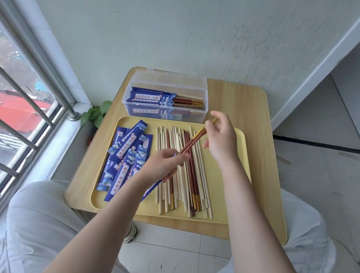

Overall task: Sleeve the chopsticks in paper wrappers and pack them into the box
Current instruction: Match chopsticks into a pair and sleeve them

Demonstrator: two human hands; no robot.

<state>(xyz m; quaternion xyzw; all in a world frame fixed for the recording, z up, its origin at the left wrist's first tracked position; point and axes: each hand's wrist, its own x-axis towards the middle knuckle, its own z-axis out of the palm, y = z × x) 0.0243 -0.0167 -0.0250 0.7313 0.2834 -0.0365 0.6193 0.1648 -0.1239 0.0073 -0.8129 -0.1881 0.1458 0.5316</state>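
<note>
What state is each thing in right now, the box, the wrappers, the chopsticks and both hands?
Clear box: lid open, sleeved chopsticks inside.
Empty wrappers: piled on tray's left.
Loose chopsticks: bare, on tray.
Red chopstick pair: lifted, entering a wrapper.
Left hand: grips that wrapper.
Right hand: pinches the pair's top.

A home balcony nook: a barred window (13, 87) looks over rooftops, plain white walls (186, 25), tiled floor (326, 169), a small potted plant (96, 113) beside a low wooden desk (244, 103).

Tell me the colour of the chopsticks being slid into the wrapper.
Reddish-brown with gold top ends, seen in the head view: the chopsticks run between both hands.
</note>
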